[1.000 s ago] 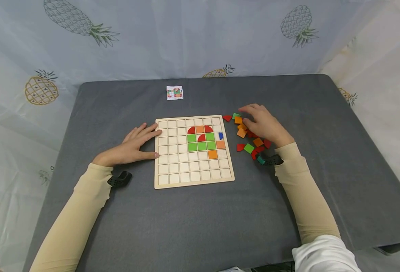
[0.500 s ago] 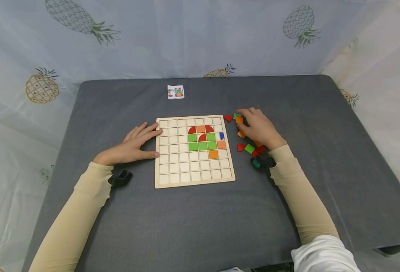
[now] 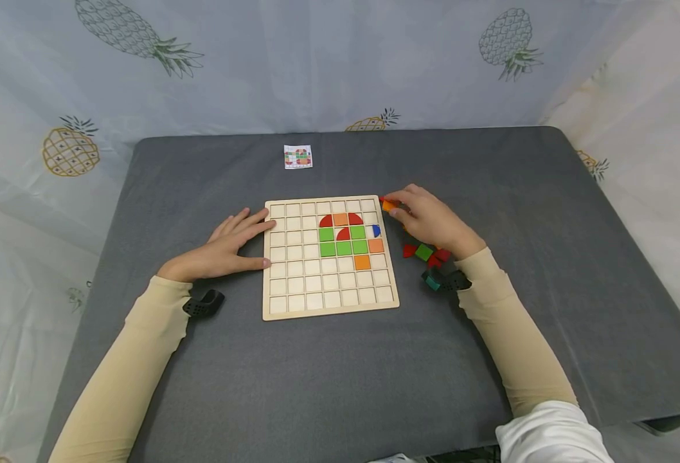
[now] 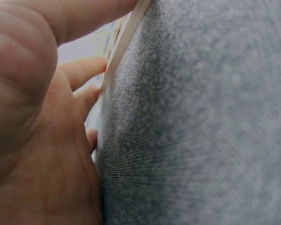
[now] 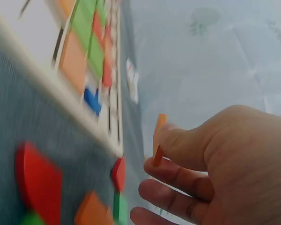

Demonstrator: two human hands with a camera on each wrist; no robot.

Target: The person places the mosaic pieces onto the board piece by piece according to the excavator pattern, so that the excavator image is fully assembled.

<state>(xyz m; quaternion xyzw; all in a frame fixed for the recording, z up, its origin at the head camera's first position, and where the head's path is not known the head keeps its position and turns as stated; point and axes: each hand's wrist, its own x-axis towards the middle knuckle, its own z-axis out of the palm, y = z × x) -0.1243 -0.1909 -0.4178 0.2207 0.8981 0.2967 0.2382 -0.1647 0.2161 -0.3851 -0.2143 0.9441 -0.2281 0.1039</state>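
Note:
My right hand [image 3: 435, 222] pinches an orange square tile [image 3: 389, 206] between thumb and fingers, just off the upper right corner of the wooden grid board [image 3: 331, 314]. The right wrist view shows that tile [image 5: 158, 140] held on edge, above the loose pieces. With fingers spread, my left hand [image 3: 218, 256] rests at the board's left edge, fingertips on the rim. On the grid, red curved pieces, green squares [image 3: 343, 249] and orange squares [image 3: 362, 262] fill several cells. A small blue piece [image 3: 376, 231] lies in a cell near the right rim.
Loose pieces lie right of the board, among them a red one [image 3: 410, 251], a green one [image 3: 423, 252] and a teal one [image 3: 432, 280]; my right hand hides some. A small printed card [image 3: 297, 157] lies behind the board on the grey table [image 3: 317, 386].
My right hand has moved left from the loose pieces toward the board's upper right corner, now with an orange square tile in its fingers. The left hand stays in place.

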